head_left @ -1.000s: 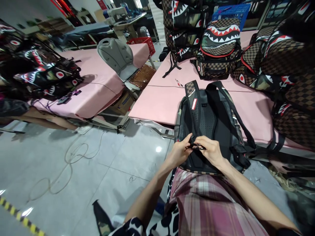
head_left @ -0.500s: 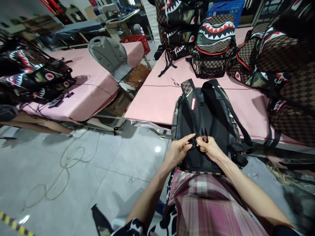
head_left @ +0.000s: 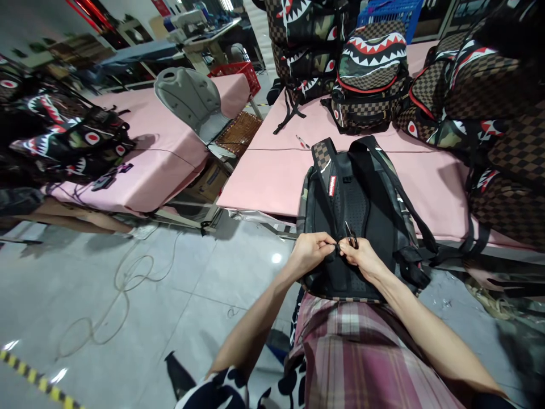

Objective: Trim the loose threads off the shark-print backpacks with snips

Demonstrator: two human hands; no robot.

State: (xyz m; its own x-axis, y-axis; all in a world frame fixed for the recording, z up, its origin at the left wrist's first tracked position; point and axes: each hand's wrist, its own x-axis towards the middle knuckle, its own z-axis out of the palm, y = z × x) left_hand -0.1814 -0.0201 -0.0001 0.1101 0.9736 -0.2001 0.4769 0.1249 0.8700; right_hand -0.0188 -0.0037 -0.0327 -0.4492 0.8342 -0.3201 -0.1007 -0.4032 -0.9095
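Observation:
A black backpack [head_left: 378, 213] with checkered and camouflage edges lies at the pink table's front edge, its back panel and shoulder straps facing up. A red label [head_left: 331, 186] marks its left shoulder strap. My left hand [head_left: 313, 251] is closed in a pinch on a dark strap [head_left: 337, 248] over the lower panel. Close beside it, my right hand [head_left: 361, 258] is closed around small thread snips [head_left: 351, 234], blades pointing up and away. Its thumb and fingertips meet the same strap end. Exactly what lies between the fingertips is partly hidden.
Shark-mouth backpacks stand behind [head_left: 370, 74] and are piled at the right [head_left: 481, 102]. Another pile [head_left: 76, 136] sits on the left table, by a person's legs [head_left: 80, 216]. A grey chair [head_left: 189, 102] stands between the tables. A loose cord [head_left: 123, 289] lies on the floor.
My left fingers, with the index stretched out before, have curled into a pinch on the strap. The snips have turned slightly in my right hand. The backpack stays in place.

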